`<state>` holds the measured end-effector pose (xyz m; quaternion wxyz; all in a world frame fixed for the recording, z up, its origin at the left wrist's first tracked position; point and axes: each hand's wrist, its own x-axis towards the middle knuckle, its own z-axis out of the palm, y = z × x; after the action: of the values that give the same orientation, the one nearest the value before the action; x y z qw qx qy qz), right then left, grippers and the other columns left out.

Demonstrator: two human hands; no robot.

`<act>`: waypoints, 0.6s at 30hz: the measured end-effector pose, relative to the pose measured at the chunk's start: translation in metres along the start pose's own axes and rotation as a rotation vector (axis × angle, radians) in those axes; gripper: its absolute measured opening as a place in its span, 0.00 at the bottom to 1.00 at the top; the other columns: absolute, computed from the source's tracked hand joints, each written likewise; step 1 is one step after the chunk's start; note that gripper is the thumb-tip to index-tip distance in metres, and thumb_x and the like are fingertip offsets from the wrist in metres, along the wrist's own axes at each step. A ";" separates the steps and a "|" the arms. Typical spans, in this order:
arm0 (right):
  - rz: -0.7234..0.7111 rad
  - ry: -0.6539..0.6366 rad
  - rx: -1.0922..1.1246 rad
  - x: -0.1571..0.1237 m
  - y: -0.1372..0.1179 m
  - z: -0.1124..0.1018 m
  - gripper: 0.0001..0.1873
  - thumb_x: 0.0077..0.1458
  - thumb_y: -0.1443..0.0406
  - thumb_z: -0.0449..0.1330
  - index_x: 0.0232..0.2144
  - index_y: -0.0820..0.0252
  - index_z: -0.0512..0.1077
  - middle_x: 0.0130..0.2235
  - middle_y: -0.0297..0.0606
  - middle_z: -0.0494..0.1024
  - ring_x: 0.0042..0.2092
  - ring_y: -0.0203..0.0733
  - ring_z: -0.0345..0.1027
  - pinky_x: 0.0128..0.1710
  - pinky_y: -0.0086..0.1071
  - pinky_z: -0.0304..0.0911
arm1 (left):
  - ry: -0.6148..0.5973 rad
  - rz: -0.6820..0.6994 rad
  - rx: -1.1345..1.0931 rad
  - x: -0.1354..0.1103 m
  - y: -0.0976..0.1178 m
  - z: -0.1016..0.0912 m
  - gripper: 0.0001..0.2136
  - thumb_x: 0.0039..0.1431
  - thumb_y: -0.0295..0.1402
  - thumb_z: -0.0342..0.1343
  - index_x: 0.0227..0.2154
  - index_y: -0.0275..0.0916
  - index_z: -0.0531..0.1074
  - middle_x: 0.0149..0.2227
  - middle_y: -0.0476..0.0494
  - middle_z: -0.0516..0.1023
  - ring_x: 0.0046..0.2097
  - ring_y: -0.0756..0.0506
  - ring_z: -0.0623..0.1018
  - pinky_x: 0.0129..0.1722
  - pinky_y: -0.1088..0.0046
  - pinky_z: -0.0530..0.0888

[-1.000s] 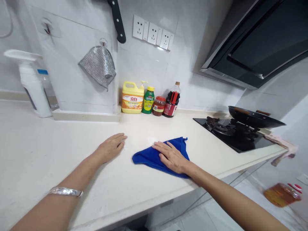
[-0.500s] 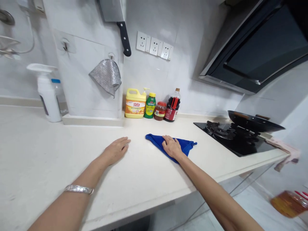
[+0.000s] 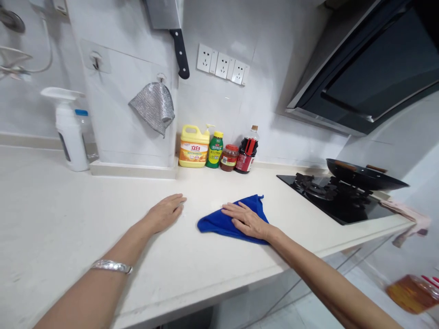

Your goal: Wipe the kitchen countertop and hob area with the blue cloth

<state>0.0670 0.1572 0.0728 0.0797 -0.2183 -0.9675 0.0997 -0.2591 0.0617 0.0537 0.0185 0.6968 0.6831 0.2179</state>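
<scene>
Blue cloth (image 3: pixel 216 223) directly beneath the flat, outstretched fingers of the right hand (image 3: pixel 248 223), lengthwise roughly left to right, apart from the loosely open left hand (image 3: pixel 164 214) on the counter (image 3: pixel 192 265).

Left hand (image 3: pixel 165 214) and right hand (image 3: pixel 249 223) both rest palm down.

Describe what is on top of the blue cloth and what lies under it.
The right hand lies on the blue cloth. The cloth lies on the pale countertop; the patch directly beneath is covered and cannot be seen.
</scene>
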 end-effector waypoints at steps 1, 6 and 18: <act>-0.039 -0.006 0.038 -0.005 -0.002 -0.002 0.27 0.66 0.60 0.45 0.66 0.47 0.60 0.69 0.33 0.58 0.70 0.42 0.46 0.70 0.51 0.35 | 0.011 0.008 -0.002 0.000 0.000 0.000 0.27 0.62 0.42 0.38 0.58 0.36 0.70 0.64 0.39 0.67 0.65 0.41 0.66 0.68 0.60 0.60; -0.073 0.085 0.062 -0.026 -0.010 0.001 0.25 0.67 0.57 0.45 0.63 0.49 0.64 0.68 0.35 0.61 0.70 0.42 0.49 0.70 0.50 0.38 | 0.043 0.024 -0.008 -0.001 0.000 -0.002 0.27 0.62 0.44 0.39 0.56 0.36 0.71 0.63 0.38 0.69 0.64 0.40 0.68 0.66 0.58 0.62; 0.631 0.062 -0.164 -0.028 0.024 0.021 0.47 0.64 0.40 0.36 0.70 0.68 0.46 0.72 0.53 0.42 0.72 0.60 0.32 0.69 0.56 0.36 | 0.039 -0.003 0.015 0.004 0.000 0.004 0.26 0.62 0.41 0.39 0.56 0.38 0.71 0.63 0.41 0.69 0.64 0.40 0.67 0.67 0.60 0.61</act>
<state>0.0976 0.1633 0.0437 0.0562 -0.5161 -0.8540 0.0347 -0.2576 0.0665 0.0517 0.0003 0.6913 0.6862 0.2264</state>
